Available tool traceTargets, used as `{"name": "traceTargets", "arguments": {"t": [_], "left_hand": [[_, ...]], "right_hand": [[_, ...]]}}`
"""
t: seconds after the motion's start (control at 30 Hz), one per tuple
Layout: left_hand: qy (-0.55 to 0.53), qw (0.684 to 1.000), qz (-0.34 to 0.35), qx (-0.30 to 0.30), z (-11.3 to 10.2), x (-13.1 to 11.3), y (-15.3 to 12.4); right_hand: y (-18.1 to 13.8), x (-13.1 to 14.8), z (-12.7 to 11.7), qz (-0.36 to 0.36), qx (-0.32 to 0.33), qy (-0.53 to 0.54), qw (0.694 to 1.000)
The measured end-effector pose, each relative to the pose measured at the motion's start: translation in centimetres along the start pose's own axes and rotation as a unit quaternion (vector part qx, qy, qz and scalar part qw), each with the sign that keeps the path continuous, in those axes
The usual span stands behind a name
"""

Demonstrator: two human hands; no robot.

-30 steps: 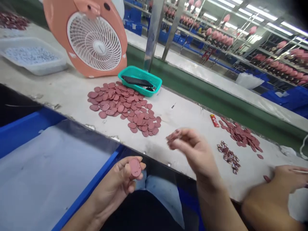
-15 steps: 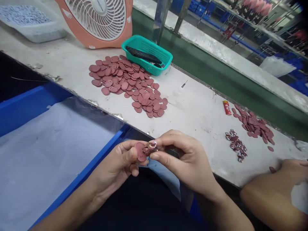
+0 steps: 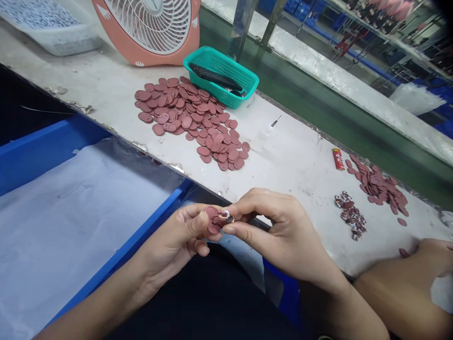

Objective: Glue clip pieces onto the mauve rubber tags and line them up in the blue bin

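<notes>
Left hand (image 3: pixel 182 230) pinches a disc (image 3: pixel 211 219), right hand (image 3: pixel 276 227) a tiny part (image 3: pixel 224 219), blurry, maybe a figure; loose grip could drop either.

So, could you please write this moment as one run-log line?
left hand: holds reddish disc | right hand: pinches small brown-and-white piece at the disc | table: larger disc pile beside green basket

An orange fan (image 3: pixel 155 28) stood on the table (image 3: pixel 293 163) beside a green basket (image 3: pixel 212 88) holding a black object (image 3: pixel 215 78). A white tub (image 3: pixel 67 45) sat left of the fan; a red packet (image 3: pixel 338 159) lay farther right.
</notes>
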State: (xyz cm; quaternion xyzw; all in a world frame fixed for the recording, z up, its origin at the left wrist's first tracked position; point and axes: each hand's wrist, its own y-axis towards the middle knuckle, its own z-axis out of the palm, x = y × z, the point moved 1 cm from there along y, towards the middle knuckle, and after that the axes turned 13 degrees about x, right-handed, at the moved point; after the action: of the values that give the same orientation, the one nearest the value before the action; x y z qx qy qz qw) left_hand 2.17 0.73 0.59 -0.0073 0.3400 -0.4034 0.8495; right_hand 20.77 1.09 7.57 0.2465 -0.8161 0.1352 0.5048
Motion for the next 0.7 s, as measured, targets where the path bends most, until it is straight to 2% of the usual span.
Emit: {"name": "traceTargets", "arguments": {"t": [0.3,0.5,0.7], "left_hand": [[-0.029,0.999,-0.014,-0.023,0.34,0.0,-0.12],[-0.009,1.0,-0.014,0.001,0.0,0.04,-0.14],[-0.015,1.0,-0.023,-0.005,0.26,-0.2,0.14]], "right_hand": [[0.68,0.17,-0.23,0.004,0.009,0.006,1.0],[0.56,0.15,-0.27,0.008,0.019,0.011,1.0],[0.72,-0.03,-0.38,0.012,0.021,0.015,1.0]]}}
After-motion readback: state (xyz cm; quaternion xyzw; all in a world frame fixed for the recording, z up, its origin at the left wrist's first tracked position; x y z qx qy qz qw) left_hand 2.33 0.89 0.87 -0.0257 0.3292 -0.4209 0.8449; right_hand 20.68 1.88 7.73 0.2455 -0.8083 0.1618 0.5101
